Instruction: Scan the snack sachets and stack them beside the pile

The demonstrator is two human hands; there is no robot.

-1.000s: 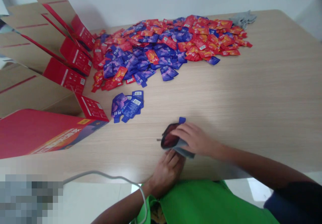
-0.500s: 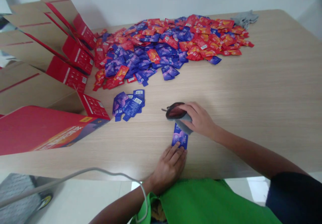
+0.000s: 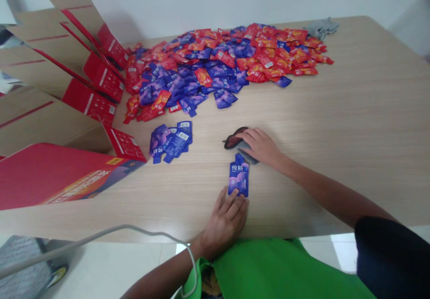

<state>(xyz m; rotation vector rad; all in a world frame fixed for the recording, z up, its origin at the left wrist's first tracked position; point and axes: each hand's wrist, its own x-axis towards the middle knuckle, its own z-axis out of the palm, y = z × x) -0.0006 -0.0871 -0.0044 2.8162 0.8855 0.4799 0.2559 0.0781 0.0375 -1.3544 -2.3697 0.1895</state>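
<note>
A blue-purple sachet [image 3: 238, 176] lies flat on the table with its narrow spout end pointing away from me. My left hand [image 3: 228, 216] rests on the sachet's near edge, fingertips stretched out flat and pressing it down. Just beyond the spout, my right hand [image 3: 262, 146] grips a grey cloth pad [image 3: 247, 155] that has a dark rim and a reddish inner side. The pad sits on the table; whether it touches the spout I cannot tell. To the left lies a small group of blue sachets [image 3: 173, 140], overlapping one another.
A large heap of red and blue sachets [image 3: 215, 61] spreads along the back. Open red cartons [image 3: 67, 173] stand in a row on the left. A grey cloth [image 3: 323, 28] lies at the far right of the heap. A pale cable [image 3: 134, 228] crosses the table's front edge.
My right hand has moved the cloth pad forward, away from me, off the sachet's top, so its printed front and spout now show. The left hand stays in place.
</note>
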